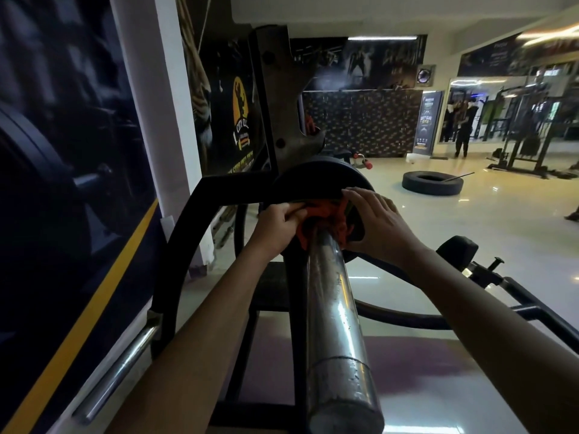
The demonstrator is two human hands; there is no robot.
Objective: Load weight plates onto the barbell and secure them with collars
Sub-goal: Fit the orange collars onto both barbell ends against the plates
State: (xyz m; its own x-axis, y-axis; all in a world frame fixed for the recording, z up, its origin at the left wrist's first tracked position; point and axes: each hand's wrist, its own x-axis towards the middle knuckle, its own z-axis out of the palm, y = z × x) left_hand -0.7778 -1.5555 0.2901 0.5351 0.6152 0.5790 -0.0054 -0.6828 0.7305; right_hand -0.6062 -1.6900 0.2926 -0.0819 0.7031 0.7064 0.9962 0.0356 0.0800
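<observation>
Gym floor (470,220); left hand (275,227) and right hand (376,223) grip one collar (322,214) beside one plate (313,180).

Collar (316,220) on barbell sleeve (332,308), against plate (313,180), tyre (432,182) behind right
</observation>
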